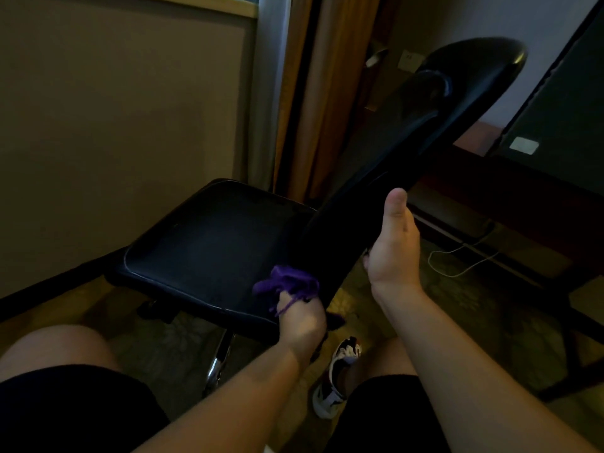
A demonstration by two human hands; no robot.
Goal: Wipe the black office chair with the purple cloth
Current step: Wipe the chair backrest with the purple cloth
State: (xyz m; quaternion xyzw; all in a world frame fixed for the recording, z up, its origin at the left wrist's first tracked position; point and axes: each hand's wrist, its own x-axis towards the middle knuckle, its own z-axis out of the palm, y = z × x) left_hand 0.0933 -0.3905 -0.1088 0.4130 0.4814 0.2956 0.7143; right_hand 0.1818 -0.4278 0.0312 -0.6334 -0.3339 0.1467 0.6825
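Closest to me, at the bottom of the head view, are two bare knees in dark shorts (75, 407) and one shoe (340, 374) on the floor. Both arms reach out from there.

The left hand (302, 318) is balled up round the cloth (287, 284). The cloth is a purple bunch that sticks out past the fingers. It sits right where the seat (209, 243) meets the back (408, 142), at the near edge of the chair (294, 223). I think it is bunched like that so it can be pushed into that tight corner, where dust likes to hide.

The right hand (394, 246) grips the side edge of the back, with the thumb pointing up along it and the fingers curled round behind (I can't see those fingers well). My guess is that it holds the chair so it won't spin or roll while the other hand rubs.

The chair stands side-on to me. The seat lies flat and pokes out to the left. The back is the long part. It runs from the cloth, low and near, up and away to the right, and its round top is far off.

Past the chair there is a plain wall (114, 125) on the left and a brown curtain (327, 93) in the middle. On the right is a dark desk (510, 204), with a white cable (454, 276) on the floor by it.
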